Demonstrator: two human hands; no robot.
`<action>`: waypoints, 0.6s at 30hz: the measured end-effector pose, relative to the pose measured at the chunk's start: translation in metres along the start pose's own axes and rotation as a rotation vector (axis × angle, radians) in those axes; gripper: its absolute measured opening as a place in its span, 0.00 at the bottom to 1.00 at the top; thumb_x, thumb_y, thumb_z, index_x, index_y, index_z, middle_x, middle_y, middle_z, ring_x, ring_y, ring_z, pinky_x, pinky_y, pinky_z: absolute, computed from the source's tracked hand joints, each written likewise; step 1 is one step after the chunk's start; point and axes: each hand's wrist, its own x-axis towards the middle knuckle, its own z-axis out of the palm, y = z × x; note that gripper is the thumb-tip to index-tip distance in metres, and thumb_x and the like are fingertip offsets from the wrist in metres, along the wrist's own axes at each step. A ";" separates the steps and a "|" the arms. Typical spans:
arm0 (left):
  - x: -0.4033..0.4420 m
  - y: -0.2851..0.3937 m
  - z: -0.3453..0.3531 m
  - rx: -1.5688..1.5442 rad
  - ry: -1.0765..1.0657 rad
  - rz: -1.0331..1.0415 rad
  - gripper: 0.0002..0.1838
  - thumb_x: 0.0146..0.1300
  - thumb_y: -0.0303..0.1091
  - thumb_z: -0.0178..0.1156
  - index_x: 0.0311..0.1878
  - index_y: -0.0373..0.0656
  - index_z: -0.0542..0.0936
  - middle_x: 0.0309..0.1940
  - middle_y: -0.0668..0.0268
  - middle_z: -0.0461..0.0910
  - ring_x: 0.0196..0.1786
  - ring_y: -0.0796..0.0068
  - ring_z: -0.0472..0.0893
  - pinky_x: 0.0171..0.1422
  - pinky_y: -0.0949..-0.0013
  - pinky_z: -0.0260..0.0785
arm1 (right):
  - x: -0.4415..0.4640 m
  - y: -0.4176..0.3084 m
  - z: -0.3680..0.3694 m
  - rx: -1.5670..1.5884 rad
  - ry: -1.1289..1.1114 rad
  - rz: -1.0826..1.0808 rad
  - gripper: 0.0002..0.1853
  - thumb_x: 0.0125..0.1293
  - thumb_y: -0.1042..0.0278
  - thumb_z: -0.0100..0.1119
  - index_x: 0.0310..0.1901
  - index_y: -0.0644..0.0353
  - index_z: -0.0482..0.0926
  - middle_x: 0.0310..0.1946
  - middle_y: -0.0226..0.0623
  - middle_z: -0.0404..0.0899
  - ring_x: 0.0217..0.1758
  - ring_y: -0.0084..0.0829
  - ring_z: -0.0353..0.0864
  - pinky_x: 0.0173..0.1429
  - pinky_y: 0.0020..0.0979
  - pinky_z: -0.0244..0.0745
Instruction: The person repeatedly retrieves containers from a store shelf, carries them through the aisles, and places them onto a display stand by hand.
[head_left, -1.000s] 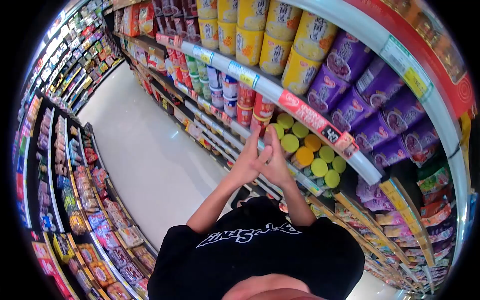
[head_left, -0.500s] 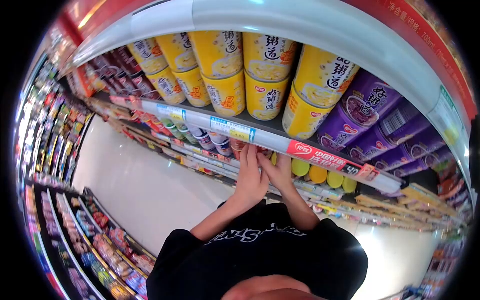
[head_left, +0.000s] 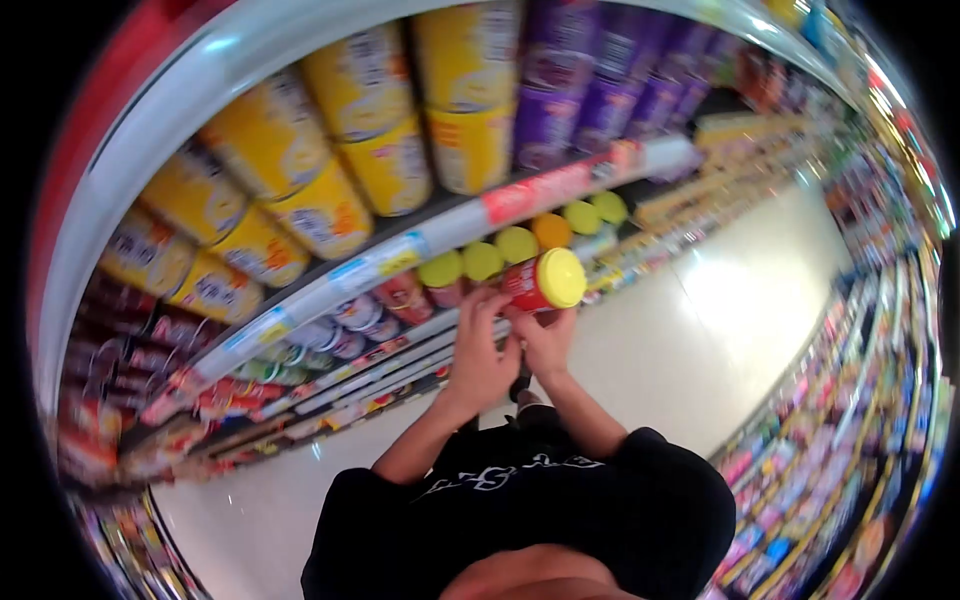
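Observation:
A red jar (head_left: 526,284) with a yellow lid sits tilted in front of the lower shelf, its lid pointing right. My right hand (head_left: 545,345) is closed around the jar's lower side. The fingertips of my left hand (head_left: 480,350) rest against the jar's left end, with the fingers bent. Behind the jar stands a row of jars with yellow-green lids (head_left: 482,261), and one among them has an orange lid (head_left: 551,231). Their bodies are partly hidden by the shelf edge and my hands.
Above, yellow cans (head_left: 385,165) and purple cans (head_left: 548,125) stand stacked on the upper shelf. A price rail (head_left: 440,232) runs along its front. Pale floor (head_left: 690,320) stretches to the right, with shelves of packaged goods (head_left: 830,440) across the aisle. The picture is blurred.
My view has turned to the right along the shelves. The red jar with the yellow lid now shows in my hands; half a second ago they were together at the lower shelf.

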 end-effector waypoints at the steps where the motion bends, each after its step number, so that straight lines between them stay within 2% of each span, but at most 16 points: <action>1: -0.004 0.001 -0.001 -0.055 -0.061 0.004 0.23 0.57 0.20 0.58 0.58 0.35 0.71 0.54 0.51 0.71 0.59 0.52 0.72 0.67 0.58 0.63 | -0.014 -0.007 -0.008 0.008 0.055 -0.029 0.33 0.53 0.82 0.69 0.61 0.64 0.65 0.54 0.40 0.76 0.56 0.32 0.78 0.59 0.34 0.75; 2: -0.004 0.001 0.003 -0.103 -0.116 0.013 0.21 0.58 0.21 0.58 0.57 0.35 0.72 0.52 0.52 0.73 0.58 0.55 0.74 0.66 0.61 0.63 | -0.024 -0.015 -0.018 0.022 0.099 -0.064 0.34 0.52 0.82 0.69 0.61 0.64 0.65 0.54 0.40 0.76 0.56 0.32 0.78 0.60 0.34 0.74; 5: -0.011 0.008 0.032 -0.483 -0.213 -0.180 0.13 0.66 0.26 0.54 0.53 0.36 0.75 0.44 0.61 0.76 0.52 0.69 0.76 0.60 0.68 0.65 | -0.051 -0.045 -0.058 -0.037 0.191 -0.127 0.37 0.49 0.77 0.71 0.62 0.64 0.65 0.54 0.39 0.76 0.57 0.32 0.77 0.63 0.35 0.71; 6: -0.011 0.017 0.046 -0.516 -0.262 -0.209 0.12 0.68 0.28 0.54 0.53 0.36 0.75 0.44 0.61 0.76 0.50 0.70 0.76 0.59 0.69 0.65 | -0.058 -0.055 -0.072 -0.050 0.217 -0.140 0.38 0.48 0.76 0.72 0.62 0.64 0.64 0.54 0.38 0.75 0.57 0.32 0.76 0.64 0.35 0.70; 7: -0.011 0.028 0.060 -0.547 -0.309 -0.240 0.12 0.69 0.29 0.53 0.52 0.35 0.75 0.43 0.61 0.75 0.49 0.71 0.75 0.57 0.69 0.66 | -0.066 -0.068 -0.087 -0.107 0.222 -0.189 0.39 0.49 0.68 0.74 0.62 0.65 0.65 0.53 0.39 0.77 0.56 0.33 0.77 0.63 0.35 0.71; 8: -0.010 0.039 0.077 -0.578 -0.353 -0.272 0.12 0.70 0.31 0.52 0.51 0.35 0.76 0.42 0.61 0.75 0.47 0.71 0.75 0.55 0.69 0.66 | -0.073 -0.079 -0.101 -0.145 0.235 -0.204 0.39 0.49 0.66 0.74 0.61 0.65 0.66 0.52 0.39 0.77 0.55 0.33 0.78 0.63 0.35 0.71; 9: -0.009 0.048 0.098 -0.537 -0.412 -0.176 0.15 0.75 0.36 0.46 0.51 0.35 0.76 0.42 0.62 0.76 0.46 0.74 0.74 0.53 0.72 0.65 | -0.081 -0.092 -0.118 -0.186 0.245 -0.220 0.39 0.49 0.64 0.75 0.61 0.66 0.66 0.51 0.39 0.77 0.55 0.33 0.78 0.62 0.35 0.71; 11: -0.015 0.068 0.152 -0.720 -0.464 -0.233 0.18 0.78 0.40 0.42 0.50 0.35 0.76 0.42 0.63 0.76 0.45 0.75 0.74 0.54 0.72 0.65 | -0.095 -0.115 -0.160 -0.271 0.270 -0.284 0.40 0.48 0.56 0.76 0.58 0.68 0.68 0.49 0.41 0.79 0.52 0.33 0.79 0.60 0.35 0.72; 12: -0.021 0.080 0.180 -0.810 -0.495 -0.269 0.20 0.79 0.42 0.40 0.50 0.36 0.76 0.42 0.64 0.77 0.45 0.75 0.74 0.54 0.72 0.65 | -0.104 -0.129 -0.184 -0.329 0.279 -0.281 0.39 0.48 0.55 0.77 0.57 0.68 0.69 0.48 0.43 0.79 0.51 0.32 0.79 0.59 0.34 0.73; 13: -0.027 0.091 0.212 -0.824 -0.517 -0.298 0.25 0.80 0.46 0.33 0.50 0.37 0.76 0.42 0.65 0.78 0.46 0.76 0.75 0.55 0.72 0.65 | -0.114 -0.140 -0.213 -0.385 0.243 -0.255 0.41 0.48 0.55 0.77 0.59 0.67 0.66 0.51 0.42 0.76 0.55 0.32 0.76 0.62 0.35 0.70; 14: -0.033 0.107 0.243 -0.934 -0.574 -0.361 0.26 0.80 0.49 0.33 0.51 0.38 0.76 0.45 0.63 0.79 0.49 0.75 0.77 0.58 0.70 0.67 | -0.123 -0.151 -0.241 -0.441 0.212 -0.221 0.44 0.48 0.55 0.78 0.62 0.66 0.64 0.54 0.41 0.73 0.59 0.33 0.74 0.65 0.35 0.67; 16: -0.055 0.136 0.296 -1.269 -0.782 -0.649 0.28 0.79 0.52 0.32 0.53 0.38 0.76 0.50 0.62 0.80 0.53 0.74 0.78 0.61 0.67 0.68 | -0.150 -0.183 -0.282 -0.551 0.310 -0.205 0.42 0.48 0.55 0.78 0.59 0.65 0.65 0.51 0.41 0.73 0.56 0.33 0.74 0.64 0.36 0.67; 18: -0.074 0.176 0.343 -1.344 -0.826 -0.676 0.28 0.79 0.53 0.33 0.57 0.39 0.74 0.52 0.62 0.79 0.54 0.72 0.79 0.62 0.66 0.70 | -0.168 -0.212 -0.321 -0.630 0.433 -0.251 0.41 0.48 0.56 0.78 0.58 0.64 0.64 0.50 0.41 0.73 0.55 0.32 0.74 0.63 0.36 0.68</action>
